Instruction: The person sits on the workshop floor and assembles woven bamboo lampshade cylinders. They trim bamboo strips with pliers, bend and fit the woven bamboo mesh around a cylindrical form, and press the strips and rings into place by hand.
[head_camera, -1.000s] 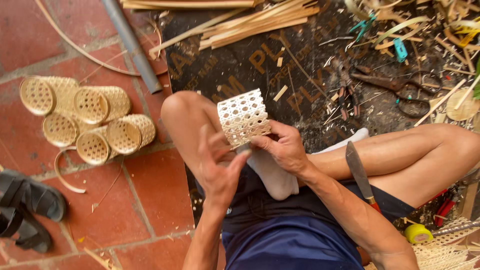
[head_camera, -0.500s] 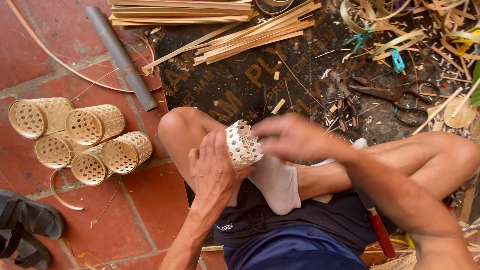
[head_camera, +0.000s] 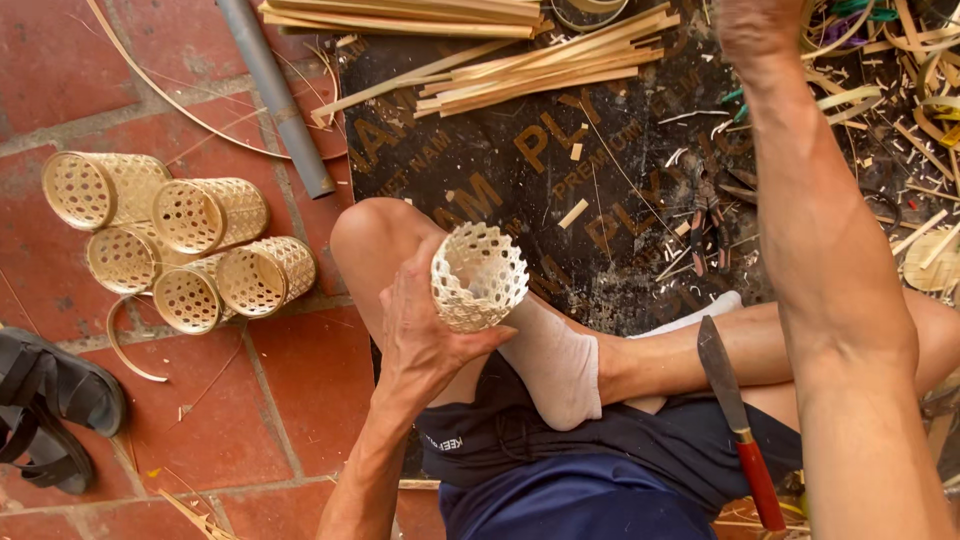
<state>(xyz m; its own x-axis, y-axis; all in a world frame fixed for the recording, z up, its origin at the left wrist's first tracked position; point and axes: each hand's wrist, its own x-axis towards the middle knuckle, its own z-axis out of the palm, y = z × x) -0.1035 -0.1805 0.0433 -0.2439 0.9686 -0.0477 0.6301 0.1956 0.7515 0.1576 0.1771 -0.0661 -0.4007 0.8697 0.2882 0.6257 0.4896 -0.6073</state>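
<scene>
We're gripping the little woven basket (head_camera: 478, 277) in our left hand (head_camera: 425, 335), fingers clamped round it above the knee; our right hand (head_camera: 757, 28) is reaching away, fingers cropped, can't tell. Squeezing too hard might be crushing that weave.

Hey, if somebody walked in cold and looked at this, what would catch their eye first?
Most likely the small openwork woven basket at the centre, gripped from the side by the left hand above a white-socked foot. Next, the cluster of five similar baskets lying on the red tile floor at left. The right hand stretches to the top edge, over scattered bamboo strips on a dark board.
</scene>
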